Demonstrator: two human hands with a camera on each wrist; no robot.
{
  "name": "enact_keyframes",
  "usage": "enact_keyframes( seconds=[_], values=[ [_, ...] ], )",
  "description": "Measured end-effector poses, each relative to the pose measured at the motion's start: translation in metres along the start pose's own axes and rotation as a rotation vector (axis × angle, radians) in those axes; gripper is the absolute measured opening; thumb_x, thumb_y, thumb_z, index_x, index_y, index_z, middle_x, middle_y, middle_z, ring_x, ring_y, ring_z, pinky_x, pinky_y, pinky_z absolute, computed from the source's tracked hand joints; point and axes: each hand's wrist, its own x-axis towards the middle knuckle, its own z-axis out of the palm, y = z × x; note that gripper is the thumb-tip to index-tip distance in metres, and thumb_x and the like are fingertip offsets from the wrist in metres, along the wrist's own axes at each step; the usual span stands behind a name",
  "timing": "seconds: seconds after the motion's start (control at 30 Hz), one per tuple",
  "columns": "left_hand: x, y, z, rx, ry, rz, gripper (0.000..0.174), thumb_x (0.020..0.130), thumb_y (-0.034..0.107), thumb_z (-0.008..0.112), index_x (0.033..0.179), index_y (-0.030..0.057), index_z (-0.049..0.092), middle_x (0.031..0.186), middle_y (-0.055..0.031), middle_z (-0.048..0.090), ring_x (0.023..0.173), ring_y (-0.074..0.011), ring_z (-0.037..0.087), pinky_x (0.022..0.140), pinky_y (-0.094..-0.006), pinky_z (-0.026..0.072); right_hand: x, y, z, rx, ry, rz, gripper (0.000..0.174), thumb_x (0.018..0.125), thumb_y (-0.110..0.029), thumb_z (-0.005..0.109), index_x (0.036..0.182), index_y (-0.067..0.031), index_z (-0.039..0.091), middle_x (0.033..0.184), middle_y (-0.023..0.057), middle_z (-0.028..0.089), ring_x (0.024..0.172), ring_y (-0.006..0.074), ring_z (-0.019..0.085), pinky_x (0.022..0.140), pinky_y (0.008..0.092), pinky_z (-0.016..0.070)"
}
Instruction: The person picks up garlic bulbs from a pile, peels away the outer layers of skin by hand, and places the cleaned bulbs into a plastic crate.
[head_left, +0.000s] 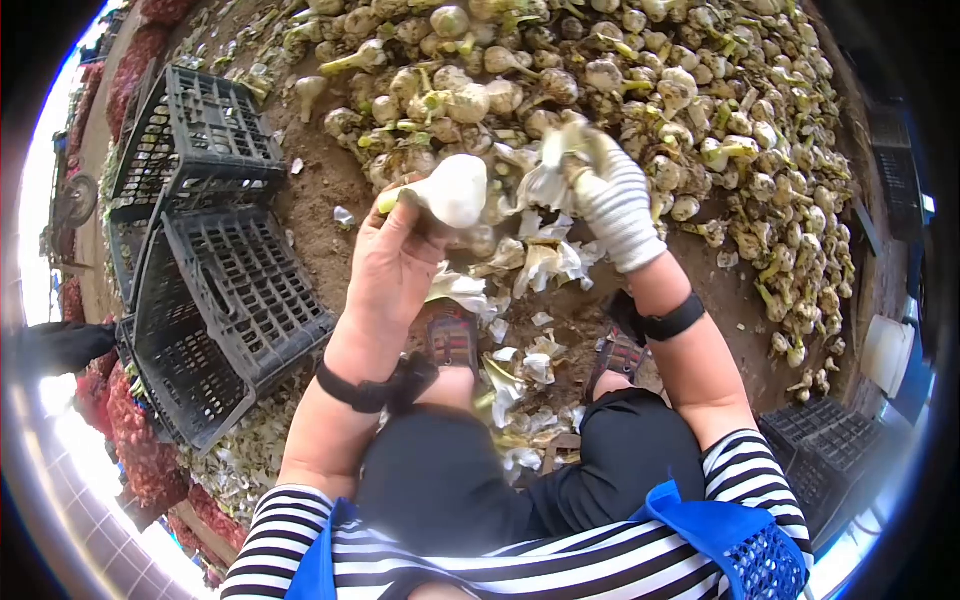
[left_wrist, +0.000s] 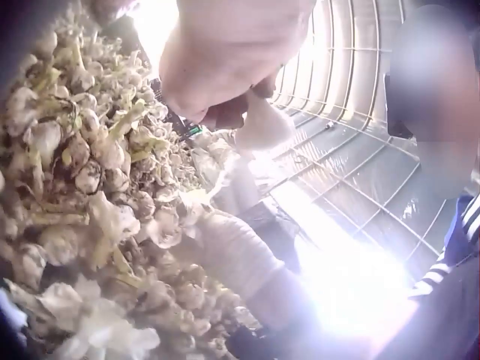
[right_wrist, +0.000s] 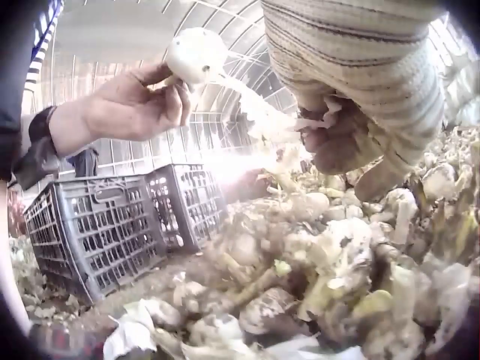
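A clean white garlic bulb (head_left: 459,191) with a short green stem is held in the bare left hand (head_left: 395,255), thumb and fingers round its stem end. The same bulb (right_wrist: 196,55) shows smooth and pale in the right wrist view. To its right, the right hand (head_left: 618,208), in a striped knit glove, pinches loose papery peel (head_left: 548,182). In the right wrist view, torn peel (right_wrist: 262,120) trails from the gloved fingers towards the bulb; whether it still joins the bulb I cannot tell. The left wrist view shows the bulb (left_wrist: 264,126) below the left hand (left_wrist: 232,56).
A large heap of unpeeled garlic (head_left: 700,120) spreads ahead and to the right. Black plastic crates (head_left: 245,285) stand at the left, another crate (head_left: 825,440) at the lower right. Peel scraps (head_left: 540,365) lie on the soil between the feet. A white bucket (head_left: 886,355) is at the far right.
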Motion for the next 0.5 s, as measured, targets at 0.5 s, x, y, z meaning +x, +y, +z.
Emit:
enact_keyframes(
  seconds=[0.5],
  values=[
    [0.010,0.048,-0.053,0.347,0.184,0.098,0.050,0.081,0.030,0.065,0.119,0.0029,0.050,0.109,-0.0139,0.059,0.101,-0.0238,0.057,0.094,-0.0369,0.0434,-0.012,0.014,0.026,-0.986,-0.048,-0.644,0.047,0.068,-0.025,0.066,0.113,-0.0153,0.057,0.110,0.0067,0.057,0.102,0.0268,0.052,0.093,0.0446,0.0354]
  ],
)
